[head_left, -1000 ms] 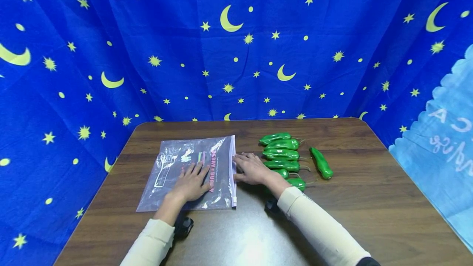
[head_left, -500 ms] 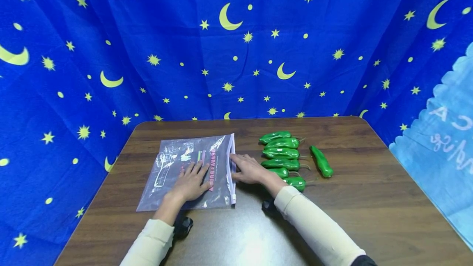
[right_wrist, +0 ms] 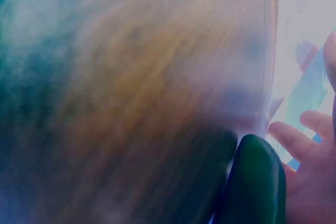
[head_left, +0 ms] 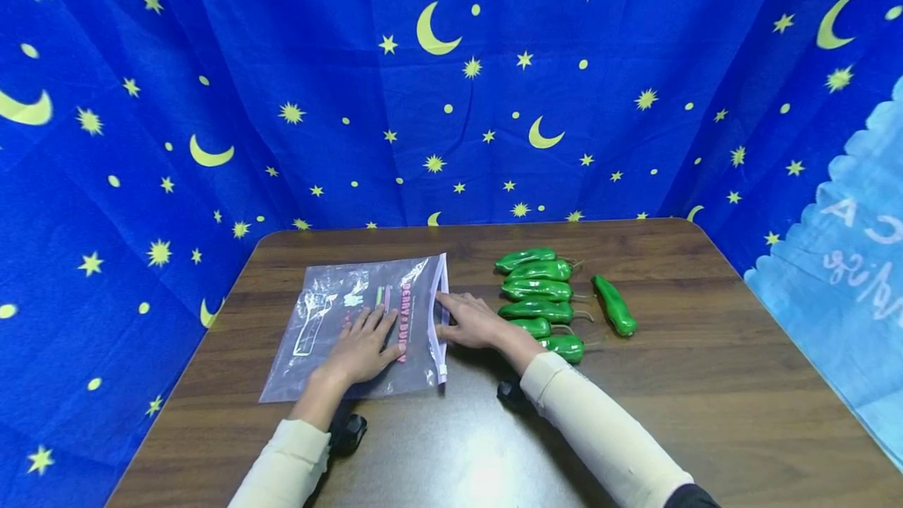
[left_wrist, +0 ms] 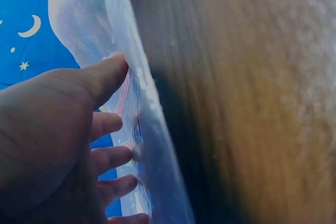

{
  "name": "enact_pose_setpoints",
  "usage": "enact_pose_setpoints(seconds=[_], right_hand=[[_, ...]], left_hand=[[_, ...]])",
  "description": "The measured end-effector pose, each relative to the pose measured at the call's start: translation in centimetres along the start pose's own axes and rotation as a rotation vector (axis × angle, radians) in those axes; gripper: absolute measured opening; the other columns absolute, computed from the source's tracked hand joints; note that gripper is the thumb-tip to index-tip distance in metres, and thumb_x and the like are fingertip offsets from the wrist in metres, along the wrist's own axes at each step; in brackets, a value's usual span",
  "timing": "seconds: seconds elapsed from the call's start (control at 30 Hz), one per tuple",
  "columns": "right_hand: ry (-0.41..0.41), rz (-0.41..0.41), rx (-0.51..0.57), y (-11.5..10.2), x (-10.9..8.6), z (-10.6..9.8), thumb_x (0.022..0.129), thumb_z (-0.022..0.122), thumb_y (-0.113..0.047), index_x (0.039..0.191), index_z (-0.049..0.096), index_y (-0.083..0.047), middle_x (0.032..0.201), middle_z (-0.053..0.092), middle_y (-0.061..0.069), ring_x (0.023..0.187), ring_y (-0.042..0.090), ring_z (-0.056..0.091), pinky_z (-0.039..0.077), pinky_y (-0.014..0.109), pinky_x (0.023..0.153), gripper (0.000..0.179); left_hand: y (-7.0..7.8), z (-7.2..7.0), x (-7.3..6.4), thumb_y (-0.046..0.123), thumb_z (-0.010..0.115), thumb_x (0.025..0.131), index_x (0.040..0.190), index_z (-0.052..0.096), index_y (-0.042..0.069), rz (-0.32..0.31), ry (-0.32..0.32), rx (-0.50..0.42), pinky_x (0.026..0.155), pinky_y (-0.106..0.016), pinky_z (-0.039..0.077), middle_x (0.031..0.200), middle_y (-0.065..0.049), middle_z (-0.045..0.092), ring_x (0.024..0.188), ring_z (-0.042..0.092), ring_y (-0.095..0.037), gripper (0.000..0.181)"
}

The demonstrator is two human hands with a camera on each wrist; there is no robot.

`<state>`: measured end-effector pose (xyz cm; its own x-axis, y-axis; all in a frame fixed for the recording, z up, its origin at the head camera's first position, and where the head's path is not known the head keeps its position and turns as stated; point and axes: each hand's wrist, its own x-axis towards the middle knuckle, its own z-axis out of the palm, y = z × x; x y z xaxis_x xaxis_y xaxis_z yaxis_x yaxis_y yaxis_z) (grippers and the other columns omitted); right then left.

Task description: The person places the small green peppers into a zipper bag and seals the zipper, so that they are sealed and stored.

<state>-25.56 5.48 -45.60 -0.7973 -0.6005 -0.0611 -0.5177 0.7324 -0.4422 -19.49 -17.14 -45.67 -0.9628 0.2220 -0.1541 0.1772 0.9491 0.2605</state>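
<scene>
A clear lilac zip bag [head_left: 416,296] with pink lettering lies flat on the table, its slider edge facing right. My left hand [head_left: 360,351] rests on the bag with fingers spread; the left wrist view shows its fingertips [left_wrist: 119,153] against the film. At the mouth of the bag, my right hand [head_left: 480,324] touches the edge with thumb and fingers apart, and the lips there are parted. Whether the fingertips are inside is hard to tell. Several green peppers [head_left: 539,290] lie in a column beside the right hand, and one is close in the right wrist view [right_wrist: 254,182].
One separate green pepper [head_left: 615,306] lies right of the column. The wooden table [head_left: 705,382] is backed by a blue curtain [head_left: 480,100] with stars and moons. A light blue cloth [head_left: 846,257] hangs at the right.
My right hand has shifted slightly left against the bag's edge, and the mouth has parted wider. The left hand keeps its place on the bag.
</scene>
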Motion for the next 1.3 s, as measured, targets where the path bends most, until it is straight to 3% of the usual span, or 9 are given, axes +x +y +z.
enact_pose_setpoints(seconds=[0.2,0.43,0.7,0.87,1.07,1.3], right_hand=[[0.004,0.012,0.012,0.2,0.0,0.1,0.091,0.054,-0.049,0.148,0.031,-0.012,0.147,0.041,0.013,0.136,0.034,0.037,0.028,0.052,0.114,0.072],[0.016,-0.005,-0.006,0.4,0.2,0.2,0.09,0.055,-0.05,0.148,0.032,-0.012,0.147,0.042,0.013,0.135,0.034,0.038,0.03,0.051,0.113,0.073],[0.016,-0.005,-0.003,0.4,0.1,0.2,0.089,0.056,-0.051,0.148,0.031,-0.013,0.147,0.041,0.014,0.135,0.034,0.039,0.03,0.053,0.113,0.074],[0.008,0.0,0.009,0.4,0.1,0.3,0.088,0.056,-0.052,0.148,0.03,-0.015,0.148,0.041,0.013,0.136,0.034,0.038,0.028,0.054,0.113,0.075],[-0.004,0.004,0.008,0.4,0.2,0.2,0.088,0.055,-0.053,0.148,0.03,-0.016,0.148,0.041,0.011,0.136,0.034,0.038,0.028,0.054,0.113,0.075],[0.01,-0.015,-0.007,0.3,0.1,0.2,0.088,0.058,-0.05,0.146,0.034,-0.013,0.145,0.044,0.014,0.133,0.034,0.041,0.032,0.054,0.111,0.073]], left_hand=[[0.0,-0.2,0.4,0.045,0.049,0.095,0.149,0.029,0.012,0.042,0.052,-0.062,0.112,-0.066,0.017,0.155,-0.018,0.023,0.142,0.019,-0.043,0.066],[1.0,-1.4,1.4,0.044,0.049,0.095,0.147,0.032,0.01,0.129,0.135,-0.139,0.111,-0.064,0.024,0.152,-0.02,0.028,0.141,0.025,-0.042,0.065],[2.7,-2.7,2.8,0.043,0.051,0.094,0.146,0.035,0.014,0.225,0.149,-0.201,0.11,-0.062,0.027,0.15,-0.02,0.033,0.138,0.03,-0.043,0.062],[3.2,-3.2,3.5,0.04,0.055,0.093,0.145,0.037,0.013,0.263,0.125,-0.222,0.111,-0.06,0.028,0.149,-0.02,0.036,0.137,0.033,-0.042,0.062],[3.7,-3.4,4.3,0.041,0.055,0.093,0.145,0.038,0.016,0.261,0.055,-0.236,0.113,-0.06,0.024,0.15,-0.018,0.034,0.138,0.031,-0.041,0.06],[4.0,-3.3,4.9,0.037,0.057,0.092,0.143,0.041,0.014,0.277,0.038,-0.246,0.112,-0.063,0.023,0.149,-0.022,0.035,0.137,0.031,-0.042,0.058]])
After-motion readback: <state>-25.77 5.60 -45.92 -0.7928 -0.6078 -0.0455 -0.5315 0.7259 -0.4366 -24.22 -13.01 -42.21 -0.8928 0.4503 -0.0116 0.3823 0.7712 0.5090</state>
